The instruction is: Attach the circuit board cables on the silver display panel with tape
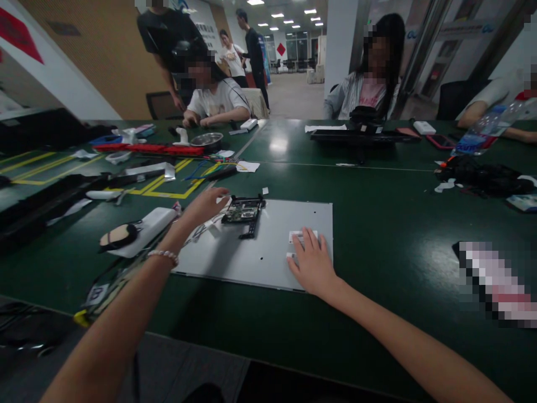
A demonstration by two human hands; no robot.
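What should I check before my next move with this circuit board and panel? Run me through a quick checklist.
1. Panel lying flat on the table: ok.
2. Right hand on the panel: ok, fingers spread near its right edge.
3. Circuit board on the panel: ok, toward the far edge.
4. Left hand gripping the board: cannot tell; the fingertips are at its left side.
5. Panel free of loose bits: not ok, what look like cables lie on its left part.
6. Bottle away from the panel: ok, far right.

Wall sign (205, 28) shows "有限公司"; panel labels (295, 236) unreadable.
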